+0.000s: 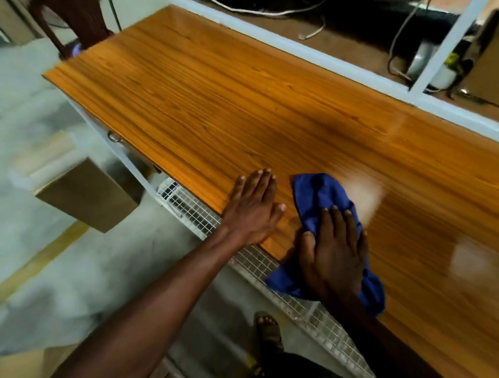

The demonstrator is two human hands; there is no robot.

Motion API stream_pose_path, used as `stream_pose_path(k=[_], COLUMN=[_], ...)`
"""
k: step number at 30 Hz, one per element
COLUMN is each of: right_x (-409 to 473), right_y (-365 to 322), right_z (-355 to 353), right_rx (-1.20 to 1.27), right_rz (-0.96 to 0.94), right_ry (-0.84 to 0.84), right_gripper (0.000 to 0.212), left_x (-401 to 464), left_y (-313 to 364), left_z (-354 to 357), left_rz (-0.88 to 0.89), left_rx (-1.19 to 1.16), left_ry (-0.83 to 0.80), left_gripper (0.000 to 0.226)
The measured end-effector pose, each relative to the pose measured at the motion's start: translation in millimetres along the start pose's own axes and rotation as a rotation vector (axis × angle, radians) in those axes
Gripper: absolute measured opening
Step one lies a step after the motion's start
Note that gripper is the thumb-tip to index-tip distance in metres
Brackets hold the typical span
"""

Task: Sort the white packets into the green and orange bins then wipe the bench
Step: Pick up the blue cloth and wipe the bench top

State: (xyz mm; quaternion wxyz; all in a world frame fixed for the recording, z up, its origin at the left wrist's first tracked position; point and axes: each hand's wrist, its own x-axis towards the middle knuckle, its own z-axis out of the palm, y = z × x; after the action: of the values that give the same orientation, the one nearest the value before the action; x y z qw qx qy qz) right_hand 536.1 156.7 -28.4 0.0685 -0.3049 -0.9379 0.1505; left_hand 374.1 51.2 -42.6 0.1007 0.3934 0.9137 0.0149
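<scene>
On one bench (231, 103), two hands (252, 209), one cloth (318, 194).

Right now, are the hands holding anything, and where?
The right hand presses flat on the middle of a blue cloth lying on the wooden bench, fingers spread, not gripping. The left hand rests bare on the bench, holding nothing.

Glossy orange wood-grain bench (231, 103); crumpled blue cloth (318, 199) lying at near edge, partly overhanging.

Two hands (252, 210), one cloth (318, 196), one bench (230, 97)
</scene>
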Motion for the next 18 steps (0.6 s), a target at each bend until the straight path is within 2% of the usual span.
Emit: stream_pose_path(k=[5, 9, 13, 18], right_x=[18.5, 35.3, 42.7, 58.7], right_y=[-27.6, -55.6, -87.7, -131.1], right_z=[13.0, 16.2, 31.7, 52.4], right_rx=[0.057, 0.103, 0.077, 0.006], right_rz=[-0.052, -0.09, -0.154, -0.261], right_ry=[-0.059, -0.203, -0.098, -0.056], right_gripper=[0.085, 0.086, 0.075, 0.065], left_x=[10.5, 15.4, 21.9, 34.5], left_y=[-46.6, -91.5, -130.1, -175.3], left_z=[-9.9, -20.3, -27.3, -31.2], left_rz=[-0.044, -0.067, -0.069, -0.073], left_rx=[0.009, -0.02, 0.001, -0.012], left_ry=[-0.005, 0.001, 0.006, 0.026], left_gripper=[0.072, 0.076, 0.076, 0.075])
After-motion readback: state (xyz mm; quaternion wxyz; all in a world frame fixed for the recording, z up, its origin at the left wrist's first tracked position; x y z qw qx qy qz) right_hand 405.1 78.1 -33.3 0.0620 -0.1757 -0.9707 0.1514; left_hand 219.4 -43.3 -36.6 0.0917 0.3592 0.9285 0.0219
